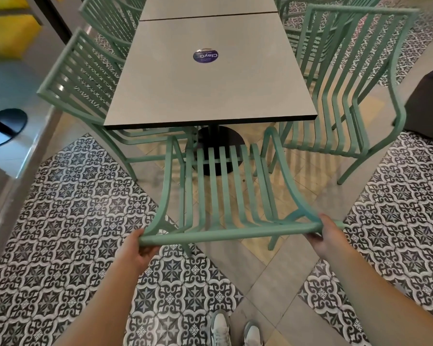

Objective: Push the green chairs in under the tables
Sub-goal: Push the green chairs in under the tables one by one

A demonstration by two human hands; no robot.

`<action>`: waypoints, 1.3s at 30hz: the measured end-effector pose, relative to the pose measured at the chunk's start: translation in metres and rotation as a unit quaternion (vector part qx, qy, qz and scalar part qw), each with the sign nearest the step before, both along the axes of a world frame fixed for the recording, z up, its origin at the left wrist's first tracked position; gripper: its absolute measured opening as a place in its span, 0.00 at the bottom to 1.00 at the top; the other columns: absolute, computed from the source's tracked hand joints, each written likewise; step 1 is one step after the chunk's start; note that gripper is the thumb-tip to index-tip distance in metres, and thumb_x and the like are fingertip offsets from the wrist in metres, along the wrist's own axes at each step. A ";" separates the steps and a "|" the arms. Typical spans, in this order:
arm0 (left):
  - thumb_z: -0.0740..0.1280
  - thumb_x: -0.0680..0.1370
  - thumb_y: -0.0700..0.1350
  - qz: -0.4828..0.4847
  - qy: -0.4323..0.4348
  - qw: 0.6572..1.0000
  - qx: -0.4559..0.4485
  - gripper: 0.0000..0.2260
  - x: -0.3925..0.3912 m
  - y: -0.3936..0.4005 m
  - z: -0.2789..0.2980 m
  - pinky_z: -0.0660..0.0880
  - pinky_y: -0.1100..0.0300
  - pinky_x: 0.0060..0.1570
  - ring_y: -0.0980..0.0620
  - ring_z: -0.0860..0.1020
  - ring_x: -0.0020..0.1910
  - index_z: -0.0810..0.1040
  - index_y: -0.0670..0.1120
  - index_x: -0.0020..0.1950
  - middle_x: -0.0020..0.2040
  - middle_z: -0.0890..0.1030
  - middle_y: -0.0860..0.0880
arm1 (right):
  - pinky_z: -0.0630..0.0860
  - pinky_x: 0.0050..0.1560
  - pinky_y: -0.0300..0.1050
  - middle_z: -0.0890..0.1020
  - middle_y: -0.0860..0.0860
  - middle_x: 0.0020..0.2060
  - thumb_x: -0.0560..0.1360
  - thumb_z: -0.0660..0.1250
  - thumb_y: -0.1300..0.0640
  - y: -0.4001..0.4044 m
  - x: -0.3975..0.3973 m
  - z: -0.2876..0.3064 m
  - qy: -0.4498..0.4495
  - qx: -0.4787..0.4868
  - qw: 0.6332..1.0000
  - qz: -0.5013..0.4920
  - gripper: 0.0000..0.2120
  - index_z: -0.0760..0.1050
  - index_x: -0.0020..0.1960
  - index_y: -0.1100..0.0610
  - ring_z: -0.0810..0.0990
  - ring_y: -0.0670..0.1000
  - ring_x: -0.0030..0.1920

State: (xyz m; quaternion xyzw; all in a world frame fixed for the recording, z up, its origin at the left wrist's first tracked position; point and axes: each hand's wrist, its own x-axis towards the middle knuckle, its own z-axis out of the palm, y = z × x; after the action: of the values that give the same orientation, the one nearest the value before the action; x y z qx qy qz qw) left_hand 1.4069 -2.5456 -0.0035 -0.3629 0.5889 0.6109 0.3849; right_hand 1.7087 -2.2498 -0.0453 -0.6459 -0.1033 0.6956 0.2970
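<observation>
a round dark-blue sticker on the grey square tabletop reads "clayg" upside down; its smaller print is illegible.

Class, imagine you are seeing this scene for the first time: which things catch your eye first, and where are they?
Nearest and central is a green chair, gripped at each end of its top rail by the left hand and right hand. Beyond it stands a grey table bearing a round blue sticker, with more green chairs along both sides. The black-and-white patterned floor tiles fill the foreground on both sides.
</observation>
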 end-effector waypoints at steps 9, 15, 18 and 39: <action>0.63 0.81 0.44 0.004 -0.003 1.000 0.015 0.16 0.003 0.000 0.003 0.77 0.48 0.41 0.42 0.79 0.49 0.71 0.38 0.65 0.53 0.79 0.38 | 0.79 0.50 0.53 0.75 0.59 0.60 0.75 0.69 0.52 -0.001 0.001 0.002 0.000 -0.003 1.000 0.006 0.24 0.67 0.66 0.60 0.78 0.58 0.48; 0.63 0.81 0.44 0.004 -0.002 1.000 0.016 0.16 0.003 0.001 0.003 0.76 0.47 0.37 0.41 0.79 0.49 0.71 0.38 0.65 0.53 0.78 0.38 | 0.81 0.41 0.51 0.75 0.59 0.57 0.76 0.68 0.52 -0.002 0.000 0.006 -0.008 0.008 1.000 0.019 0.15 0.69 0.56 0.60 0.78 0.56 0.46; 0.63 0.81 0.43 0.001 -0.001 1.000 0.019 0.15 0.003 0.000 0.002 0.77 0.47 0.38 0.41 0.79 0.49 0.71 0.38 0.66 0.54 0.78 0.38 | 0.82 0.30 0.49 0.76 0.58 0.55 0.76 0.69 0.52 -0.004 0.001 0.008 -0.008 0.011 1.000 0.025 0.14 0.70 0.53 0.59 0.78 0.56 0.46; 0.61 0.81 0.39 -0.008 0.007 0.999 0.041 0.14 -0.011 -0.009 -0.002 0.76 0.45 0.53 0.43 0.80 0.51 0.69 0.36 0.65 0.55 0.77 0.35 | 0.77 0.54 0.52 0.75 0.60 0.57 0.77 0.68 0.53 -0.017 -0.004 0.012 0.013 0.000 1.000 0.000 0.18 0.68 0.61 0.60 0.78 0.57 0.46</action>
State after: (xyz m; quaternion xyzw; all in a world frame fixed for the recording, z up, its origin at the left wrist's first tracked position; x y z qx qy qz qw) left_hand 1.3956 -2.5546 -0.0054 -0.3377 0.5688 0.6344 0.3999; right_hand 1.7052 -2.2672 -0.0337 -0.6365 -0.0995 0.7043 0.2982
